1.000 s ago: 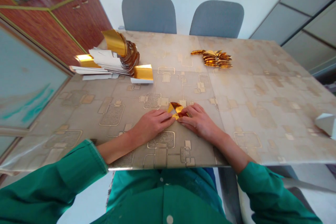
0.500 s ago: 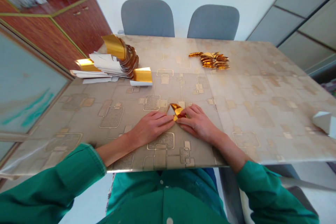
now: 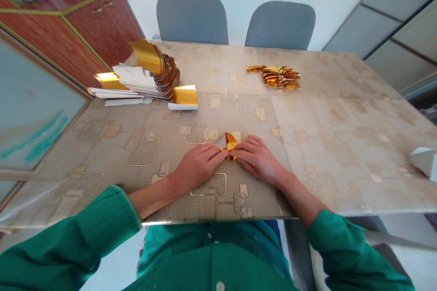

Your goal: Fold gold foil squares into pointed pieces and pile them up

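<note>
Both forearms reach forward from the green sleeves (image 3: 68, 236) and rest low over the near edge of the table (image 3: 327, 154), and they angle in toward each other. The left hand (image 3: 200, 163) and the right hand (image 3: 259, 159) lie palm down, close together in front of the person's chest. Neither hand is a fist: the fingers are almost straight and close to each other, and they point inward. The fingertips (image 3: 221, 153) of both hands touch the folded gold paper (image 3: 231, 144) from its two sides and hold it on the table, so it sits just between the hands. A small white part of the paper shows on its left side.

Far ahead of the left hand lies a stack of white paper (image 3: 131, 86), with a curved row of gold folded pieces (image 3: 167, 72) and a gold square (image 3: 184, 97) beside it. Ahead of the right hand lies a pile of gold pieces (image 3: 275, 76), and far to its right is a white object (image 3: 423, 161)
</note>
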`<state>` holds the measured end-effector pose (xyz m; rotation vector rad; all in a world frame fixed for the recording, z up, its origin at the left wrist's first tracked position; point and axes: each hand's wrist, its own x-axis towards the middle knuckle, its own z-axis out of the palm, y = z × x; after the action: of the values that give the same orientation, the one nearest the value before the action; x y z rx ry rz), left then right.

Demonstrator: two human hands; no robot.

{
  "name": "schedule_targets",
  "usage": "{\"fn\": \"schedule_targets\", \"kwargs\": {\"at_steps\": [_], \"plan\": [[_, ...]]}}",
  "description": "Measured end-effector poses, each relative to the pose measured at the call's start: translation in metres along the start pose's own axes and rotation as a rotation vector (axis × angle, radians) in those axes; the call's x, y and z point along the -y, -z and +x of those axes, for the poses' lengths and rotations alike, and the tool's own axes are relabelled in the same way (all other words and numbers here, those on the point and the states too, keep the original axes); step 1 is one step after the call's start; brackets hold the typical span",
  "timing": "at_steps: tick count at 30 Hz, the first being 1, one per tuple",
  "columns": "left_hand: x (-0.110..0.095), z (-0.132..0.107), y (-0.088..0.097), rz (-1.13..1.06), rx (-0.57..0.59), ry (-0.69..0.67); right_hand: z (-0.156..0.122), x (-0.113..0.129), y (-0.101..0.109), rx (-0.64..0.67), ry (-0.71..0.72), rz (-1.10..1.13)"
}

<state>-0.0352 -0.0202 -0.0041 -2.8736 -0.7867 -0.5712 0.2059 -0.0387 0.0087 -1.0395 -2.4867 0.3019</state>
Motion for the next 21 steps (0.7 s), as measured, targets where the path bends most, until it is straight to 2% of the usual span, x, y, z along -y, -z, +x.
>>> {"fn": "schedule_targets", "kwargs": {"at_steps": [4, 9, 15, 21], "plan": [[0.0, 0.0, 0.002, 0.012, 0.046, -0.042, 0.002, -0.002, -0.001, -0.022, 0.02, 0.043], [0.002, 0.008, 0.003, -0.023, 0.03, -0.046, 0.002, -0.003, -0.004, -0.023, 0.024, 0.055], [0.001, 0.018, 0.003, 0.084, 0.094, -0.104, 0.002, -0.007, -0.002, -0.026, 0.022, 0.092], [0.002, 0.015, 0.0, 0.041, 0.023, -0.08, -0.003, -0.016, 0.004, -0.019, 0.038, 0.06]]}}
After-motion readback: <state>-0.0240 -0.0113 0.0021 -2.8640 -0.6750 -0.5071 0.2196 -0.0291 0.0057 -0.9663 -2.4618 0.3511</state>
